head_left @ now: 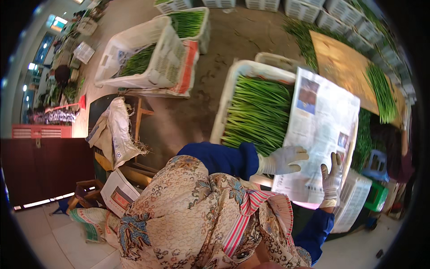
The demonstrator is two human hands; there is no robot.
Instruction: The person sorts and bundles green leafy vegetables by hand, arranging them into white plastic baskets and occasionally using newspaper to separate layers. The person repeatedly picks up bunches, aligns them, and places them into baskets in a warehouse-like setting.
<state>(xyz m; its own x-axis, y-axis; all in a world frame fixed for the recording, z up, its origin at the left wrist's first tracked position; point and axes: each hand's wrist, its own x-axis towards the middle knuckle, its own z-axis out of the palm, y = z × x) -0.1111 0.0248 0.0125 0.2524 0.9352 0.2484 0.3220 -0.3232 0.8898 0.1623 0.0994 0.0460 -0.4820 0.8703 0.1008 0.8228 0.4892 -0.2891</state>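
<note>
A white plastic crate [220,111] stands before me, holding a thick layer of long green stalks [258,111], perhaps garlic shoots or chives. A newspaper sheet [322,111] covers its right part and hangs a little past the near rim. My left hand [285,159], in a pale knit glove, rests on the paper's near left part with its fingers apart. At the paper's near right edge, my right hand [332,178] is gloved too, fingers spread upward. Neither hand is seen gripping anything.
On the left, a tilted white crate [161,64] holds greens, with another filled crate [189,23] behind. A wooden board [346,67] bears a bundle of stalks [381,94]. Sacks [117,131] lie left. A blue stool [374,164] and a person's arm [404,151] are right.
</note>
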